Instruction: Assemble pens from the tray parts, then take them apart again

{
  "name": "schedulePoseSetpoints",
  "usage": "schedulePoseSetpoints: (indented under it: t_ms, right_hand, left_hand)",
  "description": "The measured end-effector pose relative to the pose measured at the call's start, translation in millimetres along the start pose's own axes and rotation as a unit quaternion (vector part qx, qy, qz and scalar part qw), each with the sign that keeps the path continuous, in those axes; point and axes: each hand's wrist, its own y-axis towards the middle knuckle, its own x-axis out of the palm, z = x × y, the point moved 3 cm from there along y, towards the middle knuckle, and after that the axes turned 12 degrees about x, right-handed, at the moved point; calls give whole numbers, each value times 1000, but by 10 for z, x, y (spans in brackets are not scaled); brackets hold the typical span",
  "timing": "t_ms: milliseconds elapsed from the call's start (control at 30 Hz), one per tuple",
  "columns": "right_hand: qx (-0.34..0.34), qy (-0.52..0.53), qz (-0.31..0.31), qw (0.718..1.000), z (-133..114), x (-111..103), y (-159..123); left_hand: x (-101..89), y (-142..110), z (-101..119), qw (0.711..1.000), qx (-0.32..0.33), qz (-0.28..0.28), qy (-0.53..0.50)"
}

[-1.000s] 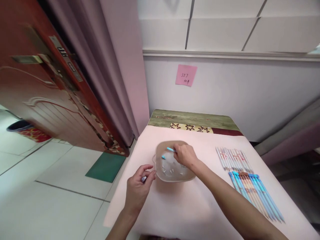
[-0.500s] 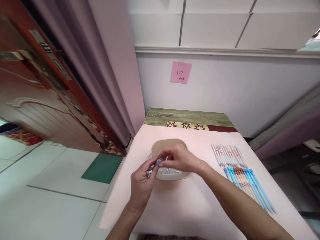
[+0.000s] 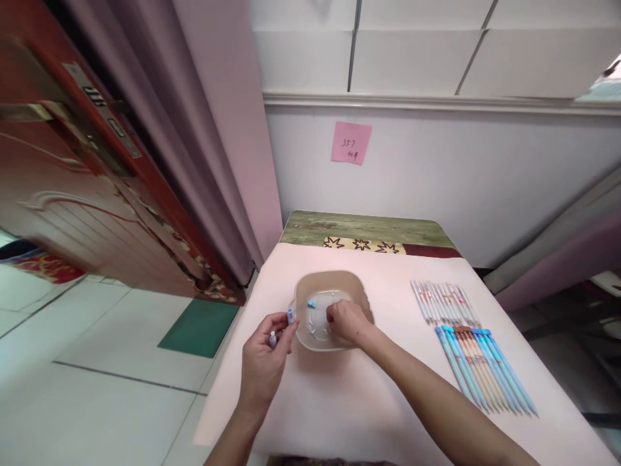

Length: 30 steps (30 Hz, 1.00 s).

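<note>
My left hand (image 3: 266, 356) is closed near the left side of a beige plastic basin (image 3: 297, 291). Between its thumb and index finger stands a short blue-violet tube (image 3: 291, 316). A second small piece with a pale tip (image 3: 272, 338) pokes out of the same hand; whether the two are one part I cannot tell. My right hand (image 3: 348, 320) reaches down inside the basin with its fingertips pinched together, and what they hold, if anything, is hidden. On the basin's floor lie a small teal piece (image 3: 311, 304) and several little white pieces (image 3: 312, 329).
Right of the basin, a row of whitish patterned pens (image 3: 444, 303) lies above a row of blue and cream pens (image 3: 485, 369). A pale pink cloth (image 3: 334, 414) covers the table. The wall carries a pink note (image 3: 351, 143); a reddish door (image 3: 97, 194) stands at left.
My hands have come apart. The left moved slightly left and down with the tube, while the right left the tube and dropped into the basin, exposing the teal piece.
</note>
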Motion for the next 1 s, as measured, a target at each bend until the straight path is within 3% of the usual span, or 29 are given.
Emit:
schedulePoseSetpoints:
  t_ms: [267,467,533,633,667,700,867,1000]
  right_hand:
    - [-6,26,-6,1000,-88,120,24]
    - [-3,133,32,991,-4,-85,-98]
    - [-30,291,50,955,-6,-223,-205]
    - [-80,553,61,827,-54,-401,-424]
    - [-92,588,68,801,-79,-444,-498]
    - [-101,596,84,792,-103,-482,-566]
    - [-130,495,173,842,-147,-594,-752]
    - [-135,480,119,859,-96,-571,-730]
  left_hand:
    - [19,-12,34,1000,-3,-7,-10]
    - [81,-26,57,1000,-6,-25,-14]
    - [108,-39,36,999,-6,-34,-14]
    - [163,-56,22,999,-3,-48,-12]
    - [183,-61,27,999,-1,-53,-11]
    - [201,-65,38,998,1,-58,-10]
    - [232,-87,126,997,18,-69,3]
    - [221,-108,162,997,29,-65,15]
